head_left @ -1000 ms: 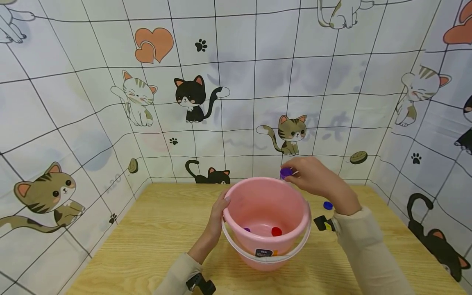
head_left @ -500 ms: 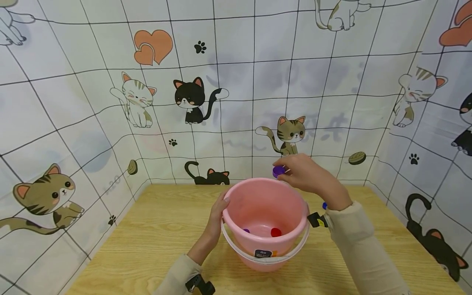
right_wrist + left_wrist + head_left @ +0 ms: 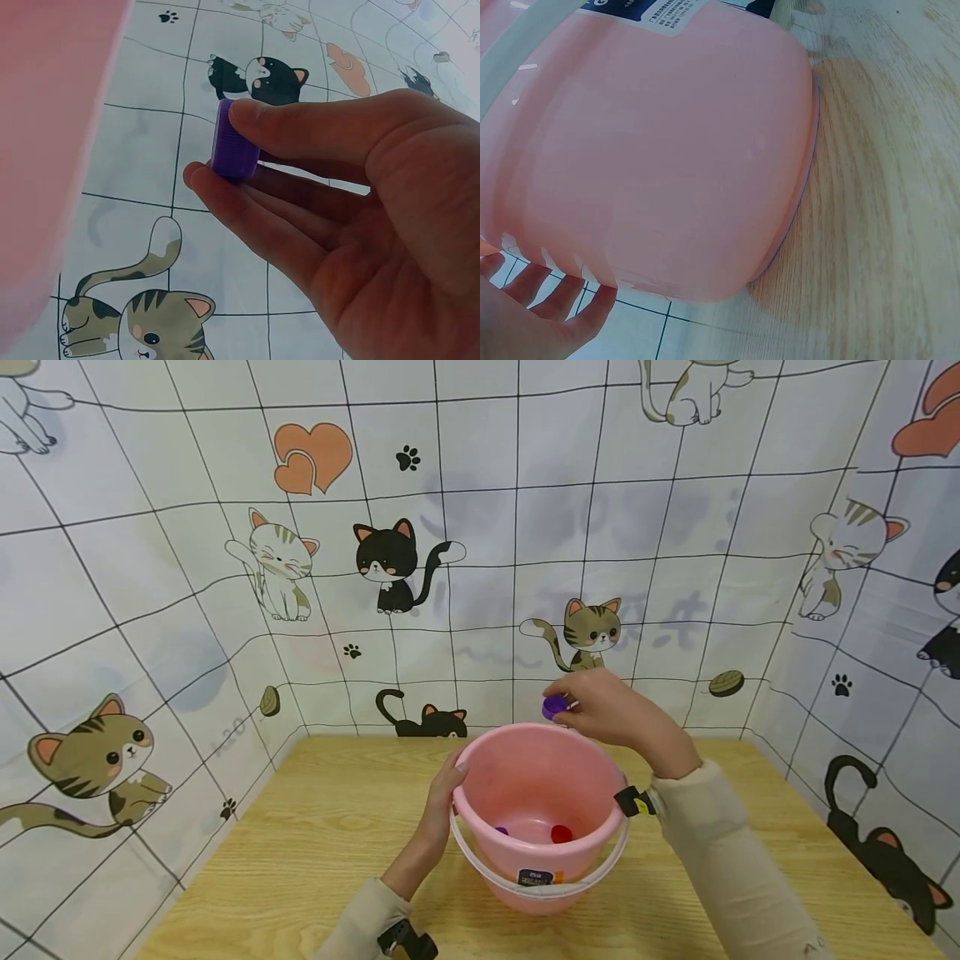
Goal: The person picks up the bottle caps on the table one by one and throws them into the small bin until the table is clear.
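A pink bucket stands upright on the table. At its left side my left hand grips the rim, thumb at the edge; in the left wrist view the fingertips lie against the outer wall. My right hand pinches a purple bottle cap between thumb and fingers, above the bucket's far rim. The right wrist view shows the ridged side of this purple cap close up. Inside the bucket, a red cap and part of a purple one lie on the bottom.
The white bucket handle hangs down at the front, across a dark label. The wooden table ends against a cloth backdrop with cat drawings on three sides.
My right hand has moved left with the purple bottle cap, from beyond the bucket's right side toward its middle. A blue cap on the table is now hidden behind the right arm.
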`<action>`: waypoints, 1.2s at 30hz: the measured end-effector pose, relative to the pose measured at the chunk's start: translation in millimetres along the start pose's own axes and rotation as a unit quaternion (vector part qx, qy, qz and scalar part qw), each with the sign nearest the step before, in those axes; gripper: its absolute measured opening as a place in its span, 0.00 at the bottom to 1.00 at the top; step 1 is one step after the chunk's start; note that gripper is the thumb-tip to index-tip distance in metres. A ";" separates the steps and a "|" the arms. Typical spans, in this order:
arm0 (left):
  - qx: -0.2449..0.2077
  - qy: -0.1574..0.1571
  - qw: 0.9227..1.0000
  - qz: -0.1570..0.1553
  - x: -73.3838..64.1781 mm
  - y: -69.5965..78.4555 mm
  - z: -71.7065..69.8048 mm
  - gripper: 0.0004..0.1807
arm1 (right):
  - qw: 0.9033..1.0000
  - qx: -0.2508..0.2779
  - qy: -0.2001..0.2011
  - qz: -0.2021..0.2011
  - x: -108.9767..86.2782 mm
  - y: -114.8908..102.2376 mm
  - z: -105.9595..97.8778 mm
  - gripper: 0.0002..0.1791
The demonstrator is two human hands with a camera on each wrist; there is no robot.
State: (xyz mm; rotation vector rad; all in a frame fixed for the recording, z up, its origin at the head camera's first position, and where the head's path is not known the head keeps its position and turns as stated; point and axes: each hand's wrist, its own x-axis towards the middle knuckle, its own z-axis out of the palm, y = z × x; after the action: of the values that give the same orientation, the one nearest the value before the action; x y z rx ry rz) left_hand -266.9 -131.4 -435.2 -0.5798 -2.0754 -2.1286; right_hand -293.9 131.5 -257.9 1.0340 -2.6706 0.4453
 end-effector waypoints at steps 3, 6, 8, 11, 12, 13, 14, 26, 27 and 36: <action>-0.001 -0.002 1.000 0.001 0.2 0.1 -0.1 0.29 | 1.000 0.005 -0.005 -0.001 1.7 1.4 0.6 0.15; 0.000 0.002 1.000 -0.003 0.5 0.1 -0.1 0.29 | 1.000 0.008 -0.010 0.000 3.2 2.0 1.2 0.15; 0.001 0.005 1.000 -0.006 0.1 0.5 -0.1 0.30 | 1.000 0.008 -0.012 -0.003 3.6 1.6 1.0 0.15; 0.003 0.006 1.000 -0.007 -0.6 1.2 -0.3 0.30 | 1.000 0.004 -0.014 -0.008 5.0 0.5 0.8 0.14; 0.003 0.006 1.000 -0.007 -0.8 1.4 -0.3 0.29 | 1.000 0.002 -0.015 -0.009 5.4 0.1 0.7 0.14; 0.003 0.007 1.000 -0.006 -0.8 1.4 -0.3 0.29 | 1.000 0.001 -0.015 -0.012 5.8 -0.5 0.5 0.14; 0.003 0.008 1.000 -0.007 -0.9 1.4 -0.4 0.29 | 1.000 0.000 -0.016 -0.012 6.4 -1.2 0.5 0.15; 0.003 0.005 1.000 -0.004 -0.5 0.5 -0.4 0.28 | 0.999 0.003 -0.031 -0.010 8.9 -3.0 3.7 0.15; 0.003 0.005 1.000 -0.004 -0.5 0.6 -0.5 0.28 | 0.999 0.006 -0.032 -0.010 9.1 -3.1 3.8 0.14; -0.003 -0.002 1.000 -0.006 0.4 -0.1 -1.4 0.29 | 0.999 0.017 -0.037 -0.024 13.3 -3.7 3.6 0.14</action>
State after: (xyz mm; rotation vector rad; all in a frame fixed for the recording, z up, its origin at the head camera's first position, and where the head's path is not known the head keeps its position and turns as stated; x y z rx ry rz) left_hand -267.6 -132.6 -435.1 -0.5735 -2.0804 -2.1434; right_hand -301.3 119.5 -256.1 1.1428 -2.7055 0.4528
